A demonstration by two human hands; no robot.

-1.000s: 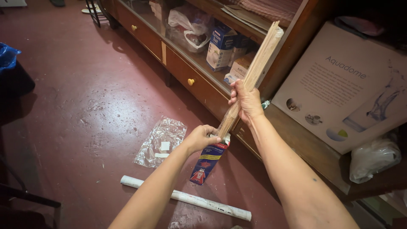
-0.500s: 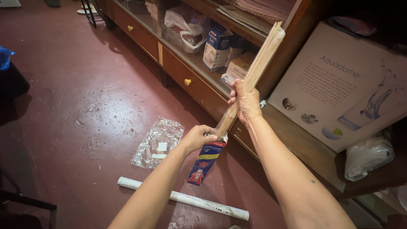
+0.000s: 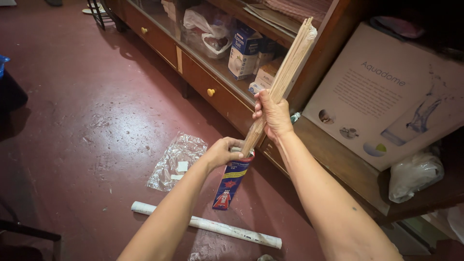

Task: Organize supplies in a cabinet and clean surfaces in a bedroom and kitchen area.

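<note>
My right hand (image 3: pixel 271 115) grips the middle of a bundle of thin pale sticks (image 3: pixel 287 67) that slants up to the right. The bundle's lower end sits in the open top of a long blue and red carton (image 3: pixel 231 183). My left hand (image 3: pixel 222 152) clasps the top of that carton, which stands tilted on the dark red floor. Both forearms reach in from the bottom of the view.
A crumpled clear plastic bag (image 3: pixel 177 160) lies left of the carton. A white tube (image 3: pixel 208 226) lies across the floor below it. A wooden cabinet (image 3: pixel 218 96) with drawers and boxes runs along the right, and a large white box (image 3: pixel 386 96) leans on it.
The stick bundle has tipped more upright and its lower end has gone further into the carton's mouth. Both hands shifted slightly left and up.
</note>
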